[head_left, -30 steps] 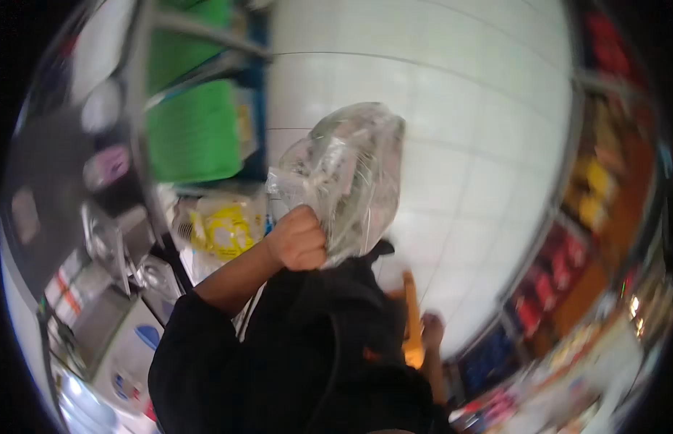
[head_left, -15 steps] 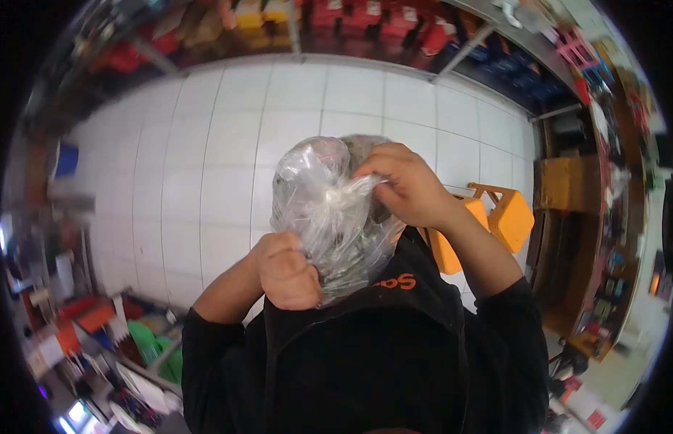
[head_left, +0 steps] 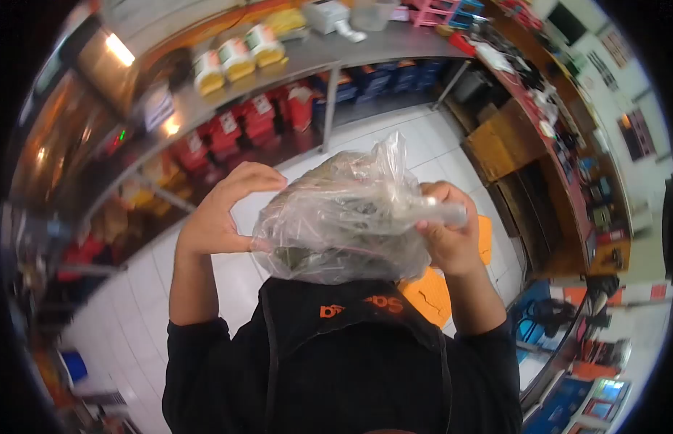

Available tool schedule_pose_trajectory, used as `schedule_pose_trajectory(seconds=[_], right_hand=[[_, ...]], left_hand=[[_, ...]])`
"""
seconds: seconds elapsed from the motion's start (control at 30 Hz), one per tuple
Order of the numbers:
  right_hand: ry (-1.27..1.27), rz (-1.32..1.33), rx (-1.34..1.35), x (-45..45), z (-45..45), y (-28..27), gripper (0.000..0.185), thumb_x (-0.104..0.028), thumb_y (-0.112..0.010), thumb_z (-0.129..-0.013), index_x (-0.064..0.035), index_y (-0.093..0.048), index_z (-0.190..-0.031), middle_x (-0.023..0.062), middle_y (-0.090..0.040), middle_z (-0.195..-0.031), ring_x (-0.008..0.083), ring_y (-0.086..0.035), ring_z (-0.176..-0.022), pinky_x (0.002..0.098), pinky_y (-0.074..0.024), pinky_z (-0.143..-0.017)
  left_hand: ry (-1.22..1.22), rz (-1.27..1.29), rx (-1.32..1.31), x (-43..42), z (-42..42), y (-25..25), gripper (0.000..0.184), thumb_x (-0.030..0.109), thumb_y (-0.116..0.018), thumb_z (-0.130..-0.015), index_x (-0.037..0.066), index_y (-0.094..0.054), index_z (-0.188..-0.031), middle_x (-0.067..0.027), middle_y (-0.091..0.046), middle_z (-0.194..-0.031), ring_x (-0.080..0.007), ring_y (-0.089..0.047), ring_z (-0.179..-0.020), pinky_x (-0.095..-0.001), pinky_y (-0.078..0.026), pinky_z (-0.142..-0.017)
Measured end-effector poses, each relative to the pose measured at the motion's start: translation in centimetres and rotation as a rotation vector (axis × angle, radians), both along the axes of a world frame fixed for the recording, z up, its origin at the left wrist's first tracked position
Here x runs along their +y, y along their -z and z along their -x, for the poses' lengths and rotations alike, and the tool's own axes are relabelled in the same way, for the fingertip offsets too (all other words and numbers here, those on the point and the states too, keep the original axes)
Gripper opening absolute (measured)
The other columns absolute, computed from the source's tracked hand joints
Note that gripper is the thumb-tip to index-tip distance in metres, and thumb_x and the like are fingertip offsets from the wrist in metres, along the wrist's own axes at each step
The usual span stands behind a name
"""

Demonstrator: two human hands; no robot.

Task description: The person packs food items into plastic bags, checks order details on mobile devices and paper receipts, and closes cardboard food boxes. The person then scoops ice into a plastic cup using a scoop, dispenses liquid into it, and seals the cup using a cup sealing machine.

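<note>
A clear plastic bag [head_left: 343, 217] with dull green and brownish contents hangs in front of my chest. What exactly is inside cannot be made out through the creased plastic. My right hand [head_left: 452, 231] is closed around the gathered, twisted neck of the bag [head_left: 430, 211] at its right end. On the other side, my left hand [head_left: 224, 210] is open, thumb and fingers spread apart in a C shape. Its fingertips are close to the bag's left side, and whether they touch it is hard to tell.
A metal counter [head_left: 300, 58] runs across the far side, with yellow-and-white containers [head_left: 235, 58] on top and red boxes [head_left: 224, 130] below. Orange stools [head_left: 429, 296] stand on the white tiled floor [head_left: 145, 289] by my right arm. A wooden cabinet [head_left: 506, 141] is at the right.
My left hand has gone from a fist against the bag to open and spread at its side. The bag has tipped so its neck points right. The view has turned toward the counter.
</note>
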State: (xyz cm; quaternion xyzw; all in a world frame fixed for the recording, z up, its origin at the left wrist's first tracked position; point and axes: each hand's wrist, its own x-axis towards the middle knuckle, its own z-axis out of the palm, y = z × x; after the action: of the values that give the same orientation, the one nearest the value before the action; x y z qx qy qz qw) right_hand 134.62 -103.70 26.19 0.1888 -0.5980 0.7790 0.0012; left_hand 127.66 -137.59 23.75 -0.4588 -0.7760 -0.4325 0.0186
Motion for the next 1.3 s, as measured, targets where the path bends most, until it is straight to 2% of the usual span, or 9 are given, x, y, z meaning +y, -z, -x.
schedule_pose_trajectory(seconds=[0.17,0.2,0.23,0.3,0.4,0.53,0.73,1.1,1.3], right_hand=[[0.149,0.262,0.084,5.9,7.3,-0.8,0.015,-0.003,-0.071,-0.082,-0.0041,-0.059,-0.091,0.0035,-0.060,-0.088,0.0118,-0.055,-0.080,0.0246,-0.0427,-0.074],[0.181,0.330,0.050,6.6,8.5,-1.0,0.017,-0.004,-0.073,-0.080,-0.0038,-0.059,-0.091,0.0050,-0.060,-0.090,0.0138,-0.057,-0.081,0.0266,-0.0440,-0.075],[0.226,0.340,0.067,7.5,9.7,-0.7,0.017,-0.004,-0.073,-0.080,-0.0038,-0.059,-0.091,0.0050,-0.060,-0.090,0.0138,-0.057,-0.081,0.0266,-0.0440,-0.075],[0.206,0.392,0.110,10.9,11.5,-0.3,0.017,-0.005,-0.073,-0.080,-0.0026,-0.059,-0.090,0.0052,-0.060,-0.089,0.0145,-0.057,-0.082,0.0272,-0.0450,-0.075],[0.170,0.426,0.136,15.3,16.3,-0.3,0.013,-0.003,-0.070,-0.083,-0.0015,-0.059,-0.090,0.0054,-0.060,-0.089,0.0141,-0.057,-0.083,0.0267,-0.0447,-0.075],[0.135,0.376,0.148,24.2,23.2,0.7,0.008,-0.003,-0.067,-0.086,-0.0012,-0.060,-0.089,0.0045,-0.058,-0.088,0.0125,-0.054,-0.080,0.0264,-0.0426,-0.072],[0.077,0.313,0.105,36.8,34.3,1.0,0.009,-0.004,-0.065,-0.089,-0.0016,-0.061,-0.096,0.0020,-0.059,-0.092,0.0074,-0.054,-0.082,0.0229,-0.0428,-0.072],[0.114,-0.459,0.456,54.0,58.8,-3.0,0.053,-0.012,-0.077,-0.077,-0.0018,-0.058,-0.126,0.0123,-0.060,-0.117,0.0225,-0.058,-0.107,0.0339,-0.0447,-0.092],[0.462,-0.898,0.613,57.0,73.1,-2.3,0.022,-0.002,-0.070,-0.076,-0.0031,-0.064,-0.097,0.0120,-0.056,-0.084,0.0315,-0.059,-0.073,0.0382,-0.0492,-0.061]], left_hand=[[0.922,-0.239,-0.300,11.6,14.9,-7.0,0.085,0.041,-0.083,-0.069,0.003,-0.048,-0.137,-0.0164,-0.052,-0.130,-0.0304,-0.050,-0.117,-0.0424,-0.037,-0.100],[1.047,-0.279,-0.475,12.4,19.8,-3.4,0.107,0.057,-0.091,-0.050,0.005,-0.051,-0.134,-0.0186,-0.051,-0.127,-0.0310,-0.046,-0.118,-0.0404,-0.036,-0.099],[1.122,-0.339,-0.578,16.0,20.0,-8.5,0.100,0.055,-0.089,-0.057,0.005,-0.050,-0.135,-0.0186,-0.050,-0.128,-0.0296,-0.047,-0.117,-0.0402,-0.039,-0.094],[0.941,-0.431,-0.461,21.9,22.4,-10.8,0.056,0.033,-0.081,-0.075,0.003,-0.062,-0.118,-0.0152,-0.060,-0.114,-0.0266,-0.057,-0.107,-0.0373,-0.044,-0.087],[0.681,-0.008,0.245,31.1,25.8,-12.0,0.054,0.032,-0.084,-0.070,0.003,-0.066,-0.113,-0.0139,-0.063,-0.103,-0.0240,-0.060,-0.090,-0.0338,-0.046,-0.075],[0.766,-0.082,0.285,41.9,31.1,-9.7,0.038,0.016,-0.081,-0.066,0.001,-0.069,-0.099,-0.0125,-0.064,-0.094,-0.0260,-0.061,-0.083,-0.0327,-0.047,-0.071],[0.628,-0.160,0.069,55.1,39.6,-7.5,0.017,0.015,-0.053,-0.067,0.005,-0.042,-0.074,-0.0097,-0.042,-0.073,-0.0304,-0.042,-0.068,-0.0380,-0.037,-0.065],[0.405,-0.413,-0.455,66.8,60.3,-1.9,0.023,0.011,-0.056,-0.093,0.007,-0.041,-0.075,0.0003,-0.041,-0.080,-0.0086,-0.035,-0.070,-0.0252,-0.032,-0.061],[0.389,-0.588,-0.666,73.6,74.1,-0.6,0.028,0.018,-0.067,-0.092,0.009,-0.044,-0.077,0.0007,-0.044,-0.086,-0.0074,-0.039,-0.076,-0.0217,-0.034,-0.067]])
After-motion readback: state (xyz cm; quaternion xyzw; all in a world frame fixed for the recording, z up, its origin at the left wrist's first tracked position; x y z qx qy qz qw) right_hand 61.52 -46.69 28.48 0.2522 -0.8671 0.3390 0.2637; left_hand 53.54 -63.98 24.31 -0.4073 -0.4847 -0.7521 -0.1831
